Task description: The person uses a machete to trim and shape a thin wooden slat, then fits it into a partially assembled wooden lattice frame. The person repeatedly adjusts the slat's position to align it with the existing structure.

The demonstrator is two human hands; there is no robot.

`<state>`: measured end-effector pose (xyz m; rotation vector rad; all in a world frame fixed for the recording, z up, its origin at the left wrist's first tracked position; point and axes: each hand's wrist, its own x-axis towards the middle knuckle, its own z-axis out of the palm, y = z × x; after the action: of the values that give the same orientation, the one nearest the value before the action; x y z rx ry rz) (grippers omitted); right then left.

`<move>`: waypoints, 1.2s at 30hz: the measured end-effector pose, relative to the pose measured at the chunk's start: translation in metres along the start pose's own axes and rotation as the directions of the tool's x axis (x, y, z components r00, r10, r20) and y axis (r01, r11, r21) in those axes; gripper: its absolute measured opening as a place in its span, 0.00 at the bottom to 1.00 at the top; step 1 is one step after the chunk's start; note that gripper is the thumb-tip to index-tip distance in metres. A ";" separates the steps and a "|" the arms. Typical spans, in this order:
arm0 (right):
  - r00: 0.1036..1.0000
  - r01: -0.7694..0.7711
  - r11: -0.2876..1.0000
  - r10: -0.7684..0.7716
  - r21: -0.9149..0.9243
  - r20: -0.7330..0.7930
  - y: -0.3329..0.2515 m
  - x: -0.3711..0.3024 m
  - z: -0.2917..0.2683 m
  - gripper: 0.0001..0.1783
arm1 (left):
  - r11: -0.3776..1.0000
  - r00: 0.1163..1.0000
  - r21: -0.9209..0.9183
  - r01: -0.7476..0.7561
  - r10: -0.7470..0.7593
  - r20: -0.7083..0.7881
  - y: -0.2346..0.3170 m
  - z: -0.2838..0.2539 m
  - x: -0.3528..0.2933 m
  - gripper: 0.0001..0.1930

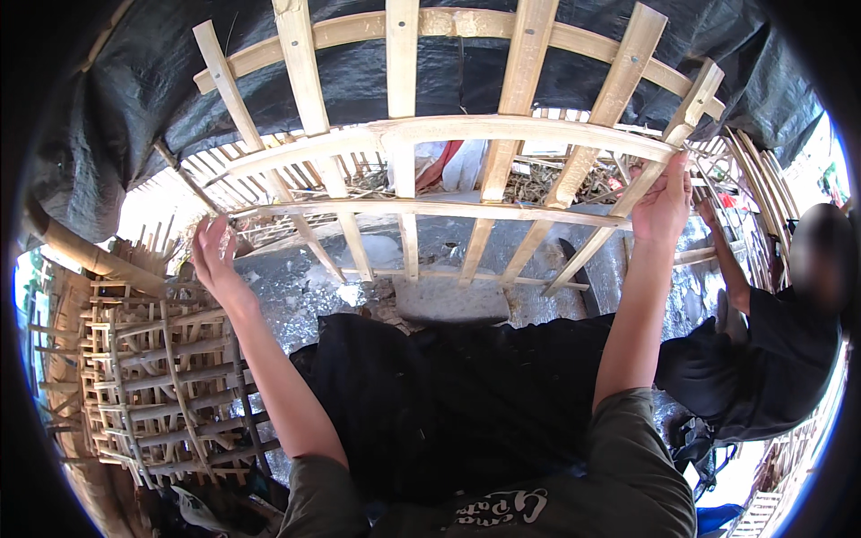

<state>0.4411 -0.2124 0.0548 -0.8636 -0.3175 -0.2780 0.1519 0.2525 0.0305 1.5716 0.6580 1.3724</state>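
Note:
A lattice frame of pale bamboo slats (402, 54) stands up in front of me, its upright strips fixed to several curved-looking crosspieces. My right hand (662, 204) is closed on the frame's right side, around the outermost slat. At the opposite side, my left hand (218, 262) is raised with its fingers apart, beside the left end of a thin crosspiece (359, 207). Whether those fingertips touch the crosspiece I cannot tell. Behind the lower slats lie a pale flat block (451, 299) and a long dark blade (581, 274).
Finished-looking lattice panels (161, 386) are stacked at the left. A person in dark clothes (762, 368) sits close at the right, one arm reaching toward bamboo strips. Black plastic sheeting (744, 54) hangs behind the frame. A grey sheet (269, 305) covers the ground.

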 end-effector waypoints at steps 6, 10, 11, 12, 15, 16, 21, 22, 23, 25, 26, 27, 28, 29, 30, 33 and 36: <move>1.000 -0.003 1.000 0.003 0.018 -0.014 0.002 -0.001 0.000 0.16 | 0.970 0.919 -0.031 -0.242 0.239 0.314 0.034 0.014 0.012 0.30; 0.997 -0.027 0.996 0.021 0.082 0.077 0.001 0.001 -0.009 0.16 | 0.962 0.885 -0.258 -0.084 0.191 0.425 0.052 0.015 0.002 0.25; 0.996 -0.026 0.996 0.018 0.087 0.091 0.001 0.001 -0.008 0.17 | 0.958 0.909 -0.278 -0.062 0.169 0.380 0.044 0.010 0.003 0.25; 0.997 -0.031 0.993 0.023 0.118 0.072 0.001 0.001 -0.007 0.17 | 0.953 0.931 -0.299 -0.042 0.146 0.335 0.032 0.002 0.005 0.24; 0.997 -0.037 0.986 0.026 0.165 0.071 0.000 0.000 -0.005 0.17 | 0.940 0.937 -0.341 -0.009 0.127 0.325 0.028 -0.010 0.000 0.22; 0.980 -0.050 0.982 0.013 0.184 0.197 -0.003 0.001 -0.012 0.17 | 0.942 0.927 -0.334 -0.026 0.147 0.345 0.029 -0.014 -0.002 0.22; 0.998 -0.068 0.975 0.067 0.211 0.014 -0.008 -0.004 -0.003 0.18 | 0.933 0.947 -0.356 -0.050 0.158 0.280 0.035 -0.021 -0.010 0.24; 0.997 -0.057 0.980 0.065 0.193 -0.033 -0.008 -0.004 0.001 0.20 | 0.933 0.961 -0.357 -0.046 0.139 0.239 0.033 -0.020 -0.010 0.21; 0.995 -0.060 0.981 0.074 0.186 -0.069 -0.008 -0.004 0.002 0.21 | 0.916 0.954 -0.397 -0.053 0.164 0.253 0.030 -0.021 -0.010 0.20; 0.995 -0.102 0.967 0.100 0.234 0.021 -0.009 -0.005 0.001 0.19 | 0.876 0.935 -0.479 -0.061 0.218 0.280 0.024 -0.020 -0.006 0.19; 0.983 -0.147 0.948 0.109 0.281 0.147 -0.011 -0.005 -0.005 0.17 | 0.856 0.939 -0.513 -0.060 0.222 0.261 0.022 -0.017 -0.005 0.19; 0.956 -0.197 0.926 0.109 0.322 0.271 -0.012 -0.004 -0.009 0.16 | 0.864 0.946 -0.501 -0.055 0.205 0.251 0.020 -0.017 -0.005 0.19; 0.958 -0.187 0.930 0.102 0.315 0.268 -0.011 -0.004 -0.010 0.16 | 0.872 0.951 -0.486 -0.051 0.191 0.243 0.018 -0.016 -0.005 0.19; 0.960 -0.177 0.935 0.094 0.308 0.265 -0.011 -0.004 -0.010 0.16 | 0.881 0.956 -0.471 -0.046 0.176 0.235 0.017 -0.016 -0.005 0.19; 0.961 -0.167 0.939 0.087 0.301 0.262 -0.010 -0.003 -0.010 0.16 | 0.901 0.957 -0.430 -0.045 0.162 0.240 0.018 -0.017 -0.007 0.19; 0.995 -0.012 0.989 0.026 0.146 -0.096 -0.006 -0.007 0.007 0.20 | 0.916 0.947 -0.401 -0.022 0.148 0.286 0.022 -0.024 -0.012 0.19; 0.994 -0.022 0.989 0.037 0.146 -0.101 -0.004 -0.002 0.000 0.20 | 0.839 0.910 -0.543 0.027 0.205 0.361 0.012 -0.038 -0.004 0.17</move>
<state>0.4380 -0.2147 0.0569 -0.7077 -0.2247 -0.2680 0.1126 0.2548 0.0378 1.3641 -0.0708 1.1100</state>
